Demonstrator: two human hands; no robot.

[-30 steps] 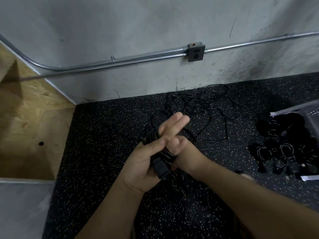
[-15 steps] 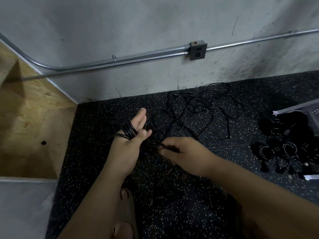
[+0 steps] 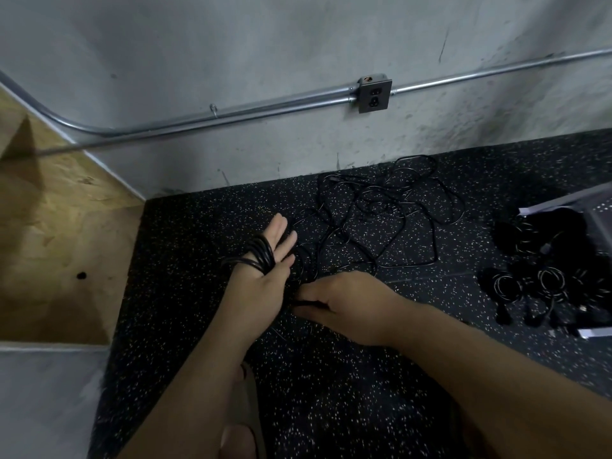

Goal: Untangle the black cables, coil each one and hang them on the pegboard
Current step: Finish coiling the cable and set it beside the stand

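My left hand (image 3: 261, 286) is held palm-up with straight fingers, and several turns of a black cable coil (image 3: 260, 258) are wound around its palm and fingers. Just to its right, my right hand (image 3: 344, 306) pinches the same black cable (image 3: 306, 303) low over the floor. A loose tangle of black cables (image 3: 381, 220) lies on the speckled black floor beyond both hands, near the wall. At the right edge lies the pegboard (image 3: 599, 207), flat on the floor, with several coiled black cables (image 3: 543, 279) on and beside it.
A grey concrete wall with a metal conduit (image 3: 265, 107) and an outlet box (image 3: 374, 96) runs behind the cables. A plywood surface (image 3: 56, 233) sits at the left. My foot in a sandal (image 3: 245, 425) shows at the bottom.
My hands have come apart: the left one swung left with the coil around it, the right one dropped down and out, drawing cable from the coil. Little has moved in the last half second.
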